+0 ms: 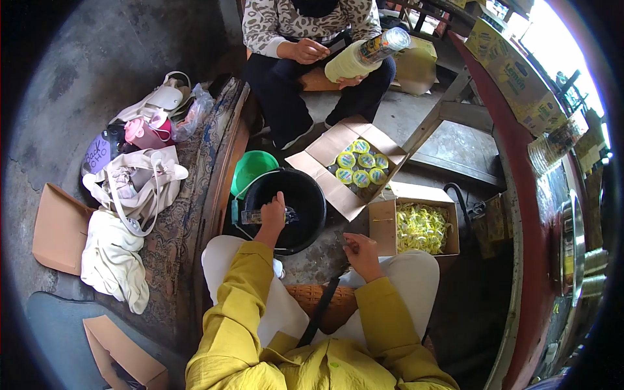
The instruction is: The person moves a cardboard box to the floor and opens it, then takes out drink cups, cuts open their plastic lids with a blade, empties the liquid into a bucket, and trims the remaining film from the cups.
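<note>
My left hand (pixel 273 216) is over the black bucket (pixel 312 242), its fingers closed around a clear plastic cup (pixel 252 217) that lies sideways. Dark printing shows on the cup's far end. My right hand (pixel 364 255) hovers above my right knee with thumb and fingers pinched together; whatever is between them is too small to make out. Just beyond it stands a carton of yellow strips (pixel 421 227). Further off, an open cardboard box (pixel 338 200) contains several sealed cups (pixel 361 177) with yellow-green lids.
A green basin (pixel 255 168) touches the bucket's far side. Opposite me sits a person (pixel 312 29) holding a long stack of cups (pixel 364 57). Bags (pixel 140 185) and a white cloth (pixel 112 257) lie on the left. A red-edged table (pixel 520 169) bounds the right.
</note>
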{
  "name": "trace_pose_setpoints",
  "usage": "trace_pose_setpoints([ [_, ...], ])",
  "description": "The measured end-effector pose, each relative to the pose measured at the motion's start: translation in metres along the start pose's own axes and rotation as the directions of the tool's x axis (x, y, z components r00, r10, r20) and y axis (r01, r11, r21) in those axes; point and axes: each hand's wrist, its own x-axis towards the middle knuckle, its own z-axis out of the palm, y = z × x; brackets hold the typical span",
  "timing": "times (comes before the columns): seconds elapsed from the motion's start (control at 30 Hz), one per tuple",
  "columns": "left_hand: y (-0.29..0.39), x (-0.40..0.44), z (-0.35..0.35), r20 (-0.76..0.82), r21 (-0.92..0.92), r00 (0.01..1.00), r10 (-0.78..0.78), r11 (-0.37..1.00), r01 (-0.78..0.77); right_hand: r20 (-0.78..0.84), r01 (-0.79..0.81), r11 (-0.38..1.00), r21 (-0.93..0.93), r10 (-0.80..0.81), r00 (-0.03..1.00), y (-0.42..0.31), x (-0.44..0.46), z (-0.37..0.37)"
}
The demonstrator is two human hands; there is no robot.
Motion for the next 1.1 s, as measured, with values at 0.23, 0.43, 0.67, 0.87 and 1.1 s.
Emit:
trace_pose_setpoints([
  [0.23,-0.001,-0.002,0.004,-0.014,0.02,0.999,-0.036,0.999,0.036,0.007,0.006,1.0,0.01,-0.006,1.0,-0.003,-0.001,-0.001],
  [0.43,0.0,-0.001,-0.005,0.011,0.012,0.999,-0.033,0.999,0.033,0.019,-0.002,1.0,0.001,0.002,1.0,0.001,0.0,0.003],
  [0.67,0.004,-0.005,-0.005,-0.106,0.045,0.994,-0.005,0.999,0.01,0.023,0.016,1.0,-0.022,-0.016,1.0,0.005,0.0,0.005],
  [0.87,0.006,-0.003,0.014,0.346,0.088,0.927,-0.144,0.989,0.12,-0.01,-0.025,1.0,0.014,0.026,1.0,0.005,0.0,0.005],
  [1.1,0.002,-0.015,0.02,0.376,0.033,0.921,-0.102,0.995,0.096,-0.015,0.003,1.0,0.017,-0.003,1.0,0.004,0.001,0.005],
])
